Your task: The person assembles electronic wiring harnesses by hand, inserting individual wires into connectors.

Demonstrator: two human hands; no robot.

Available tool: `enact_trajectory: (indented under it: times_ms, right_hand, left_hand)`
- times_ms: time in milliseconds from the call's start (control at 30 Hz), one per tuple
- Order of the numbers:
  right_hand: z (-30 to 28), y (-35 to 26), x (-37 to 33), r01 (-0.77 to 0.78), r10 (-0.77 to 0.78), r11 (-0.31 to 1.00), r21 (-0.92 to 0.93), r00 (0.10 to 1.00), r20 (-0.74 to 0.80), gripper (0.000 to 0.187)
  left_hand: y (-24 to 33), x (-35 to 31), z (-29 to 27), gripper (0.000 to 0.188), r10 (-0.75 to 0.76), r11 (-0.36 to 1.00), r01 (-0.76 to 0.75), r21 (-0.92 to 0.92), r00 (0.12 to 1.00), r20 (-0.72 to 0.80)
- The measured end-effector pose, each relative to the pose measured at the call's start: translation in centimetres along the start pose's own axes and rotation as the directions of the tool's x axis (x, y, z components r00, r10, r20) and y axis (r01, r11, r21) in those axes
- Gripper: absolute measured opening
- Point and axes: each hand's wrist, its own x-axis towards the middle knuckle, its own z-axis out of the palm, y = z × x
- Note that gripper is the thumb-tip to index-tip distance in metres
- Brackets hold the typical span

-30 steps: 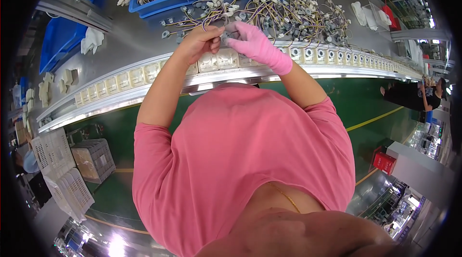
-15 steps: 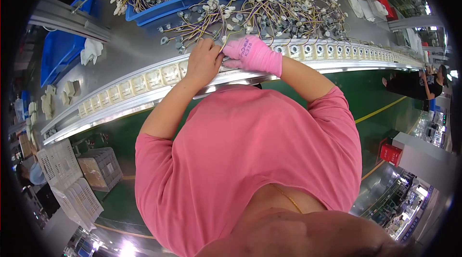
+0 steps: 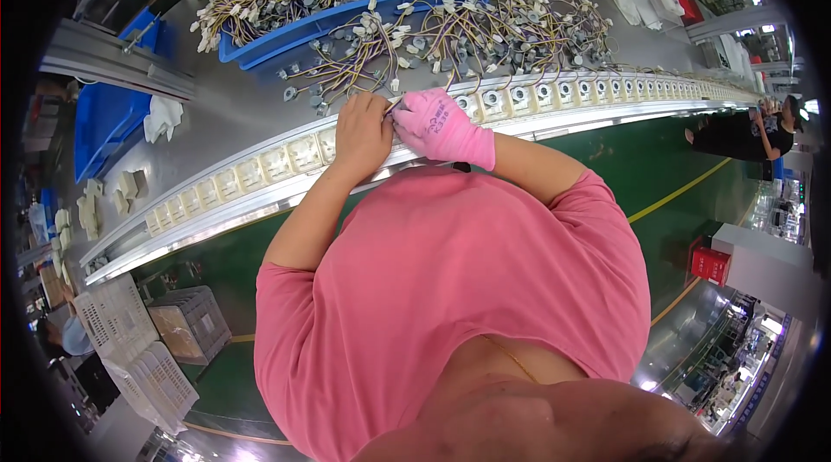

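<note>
My bare left hand (image 3: 363, 131) is bent over a row of white plastic housings (image 3: 274, 164) on a metal rail, its fingers closed and pressed together. Against it, my right hand (image 3: 440, 126) wears a pink glove, and its fingers are closed too. A short bit of wire lead (image 3: 394, 105) shows between the fingertips; the rest is hidden by the hands. Right of the hands, the housings hold round grey parts (image 3: 544, 92) with dark centres. Just beyond lies a loose heap of wire leads (image 3: 472, 36) with white connectors and grey ends.
A blue bin (image 3: 303, 32) heaped with more leads stands at the back. Off to the left are a metal post (image 3: 121, 64), a blue tray (image 3: 108, 129), a white cloth (image 3: 163, 118) and loose white pieces (image 3: 128, 185). Crates (image 3: 190, 324) stand on the floor; another person (image 3: 753, 135) is far right.
Both hands stay together at the rail. My gloved right hand has turned, its fingers now tucked in closer against the left hand. The view has shifted slightly.
</note>
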Motion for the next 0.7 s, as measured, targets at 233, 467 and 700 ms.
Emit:
enact_trajectory:
  times_ms: [233,467,700]
  right_hand:
    - [-1.4,2.5,2.9,0.181,-0.154,0.981,0.073,0.948,-0.278,0.017]
    - [-3.2,2.6,4.0,0.208,-0.175,0.978,-0.022,0.869,0.462,0.019]
    - [-3.6,1.5,3.8,-0.050,0.071,0.997,-0.051,0.762,0.644,0.048]
  left_hand:
    - [-0.3,0.3,-0.1,0.013,0.032,0.999,-0.033,0.026,0.999,0.032]
    - [-0.9,0.0,0.0,0.013,0.029,1.000,-0.029,0.007,1.000,0.010]
    - [-0.6,0.0,0.1,0.014,-0.020,1.000,0.020,-0.005,1.000,-0.004]
